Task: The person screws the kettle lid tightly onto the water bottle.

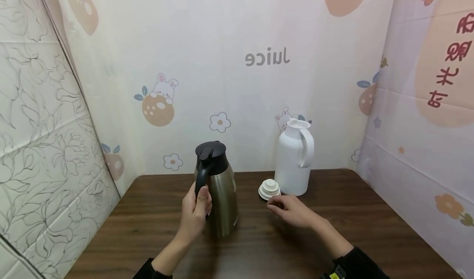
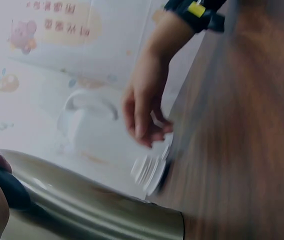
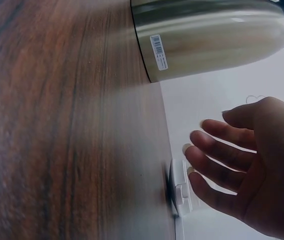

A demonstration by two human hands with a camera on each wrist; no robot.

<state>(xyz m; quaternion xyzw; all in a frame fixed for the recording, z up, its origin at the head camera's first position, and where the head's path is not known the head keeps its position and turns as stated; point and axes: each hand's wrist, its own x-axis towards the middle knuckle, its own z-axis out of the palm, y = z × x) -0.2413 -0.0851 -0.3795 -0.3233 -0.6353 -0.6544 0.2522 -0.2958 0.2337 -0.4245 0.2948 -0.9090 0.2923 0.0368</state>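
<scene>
My left hand [image 1: 196, 209] grips the black handle of a gold-toned metal thermos jug [image 1: 223, 201] with a black lid. The jug is upright; I cannot tell whether its base touches the table. A white thermos jug [image 1: 292, 159] stands at the back right, its top uncovered. Beside its base lies a white stopper lid [image 1: 269, 188]. My right hand [image 1: 294, 211] hovers close to this lid with relaxed, slightly bent fingers, holding nothing. In the right wrist view the fingers are spread apart, and the metal jug [image 3: 212, 40] shows a barcode sticker near its base.
Both jugs are at a dark brown wooden table [image 1: 148, 213]. Printed cloth [image 1: 229, 85] with fruit and rabbit pictures hangs behind it, and more cloth walls stand at the left and right.
</scene>
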